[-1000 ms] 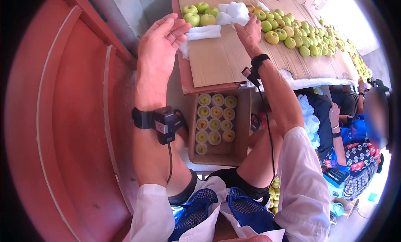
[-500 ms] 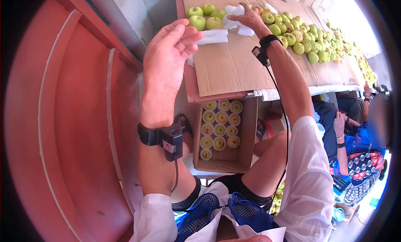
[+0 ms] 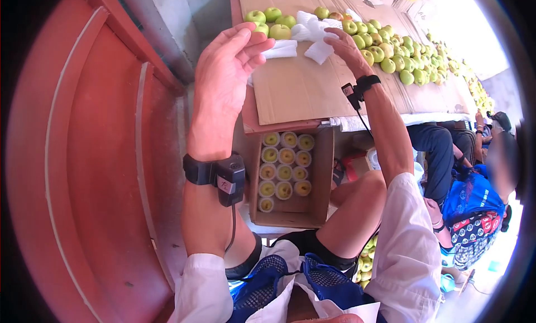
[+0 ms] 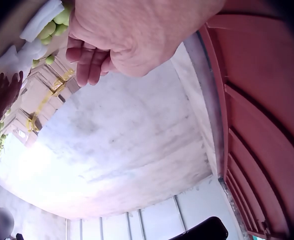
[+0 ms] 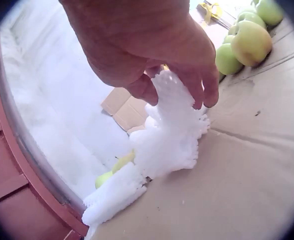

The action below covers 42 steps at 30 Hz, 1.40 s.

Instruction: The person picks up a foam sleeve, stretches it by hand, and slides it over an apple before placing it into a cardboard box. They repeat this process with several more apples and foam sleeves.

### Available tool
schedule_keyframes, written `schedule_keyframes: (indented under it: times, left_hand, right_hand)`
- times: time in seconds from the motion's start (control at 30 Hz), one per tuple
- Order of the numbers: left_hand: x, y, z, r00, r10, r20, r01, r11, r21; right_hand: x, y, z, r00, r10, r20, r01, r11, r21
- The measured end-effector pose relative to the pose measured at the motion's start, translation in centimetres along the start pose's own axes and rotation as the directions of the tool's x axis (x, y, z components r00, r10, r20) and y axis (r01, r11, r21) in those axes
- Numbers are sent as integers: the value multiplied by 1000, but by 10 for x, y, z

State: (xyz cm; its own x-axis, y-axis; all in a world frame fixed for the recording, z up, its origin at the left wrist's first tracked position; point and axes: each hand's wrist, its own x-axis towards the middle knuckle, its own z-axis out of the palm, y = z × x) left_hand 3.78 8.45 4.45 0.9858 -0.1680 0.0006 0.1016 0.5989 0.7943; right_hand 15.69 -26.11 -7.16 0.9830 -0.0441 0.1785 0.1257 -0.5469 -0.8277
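My left hand (image 3: 222, 80) hangs in the air left of the cardboard-covered table (image 3: 279, 94), its fingers loosely bent and holding nothing; the left wrist view also shows this hand (image 4: 132, 37). At the white foam nets (image 3: 318, 35) is my right hand (image 3: 350, 54). In the right wrist view, a piece of foam net (image 5: 172, 115) stands up between the thumb and fingers of that hand (image 5: 152, 50), which pinch it. Several green apples (image 3: 280, 32) sit left of the nets, beside a flat folded foam net (image 3: 281, 49).
A long pile of green apples (image 3: 407, 61) covers the table's right side. Below the table edge, a cardboard box (image 3: 312, 211) holds rows of apples in foam nets. Red panels (image 3: 106, 155) stand at left. Another person (image 3: 472, 194) sits at the right.
My right hand has come back from the far side of the foam nets toward me, and a net piece now lies spread nearer the table's front. My left hand has shifted slightly right.
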Motion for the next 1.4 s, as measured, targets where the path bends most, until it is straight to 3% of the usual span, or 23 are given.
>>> schedule_keyframes:
  times: [0.07,0.1,0.23,0.33,0.37,0.47,0.67,0.83,0.97,1.03,1.13,1.3,1.4]
  left_hand:
    - [1,-2,1,1000,1,13,-1,1000,1]
    - [3,-4,3,1000,0,18,0,1000,3]
    - [3,-7,6,1000,3,31,-3,1000,21]
    - [5,-10,9,999,7,32,-8,999,40]
    - [5,-11,9,999,6,31,-7,999,41]
    - [6,-16,12,999,0,44,-3,998,64]
    - [5,-22,23,997,-8,71,-5,984,178]
    - [9,-33,24,993,-12,115,-24,951,309]
    - [6,-45,30,989,-35,146,-31,904,426]
    - [7,-56,31,985,-74,159,-11,879,477]
    - [2,-68,39,989,-24,146,-60,837,545]
    - [3,-68,38,989,-55,135,-3,919,394]
    - [8,-68,30,988,-92,125,48,946,321]
  right_hand:
    - [-12,7,-18,989,128,77,-140,975,175]
    - [-15,15,-20,994,80,74,-97,963,250]
    - [-36,3,-24,974,216,76,-222,971,88]
    - [-49,7,-31,987,159,-3,-159,987,-30]
    - [-54,8,-29,990,133,-44,-133,991,5]
    - [-68,2,-33,998,-22,-62,18,998,-64]
    - [-89,-31,-36,992,114,-51,-98,965,243]
    - [-94,-41,-42,1000,10,-7,-6,929,370]
    - [-113,-94,-34,1000,-9,-12,13,873,487]
    - [-124,-118,-29,996,-88,-9,83,890,449]
    - [-144,-154,-17,987,-160,-28,157,891,426]
    - [-153,-156,8,973,-221,-65,226,860,457]
    - [-170,-176,6,992,-103,-68,123,875,468]
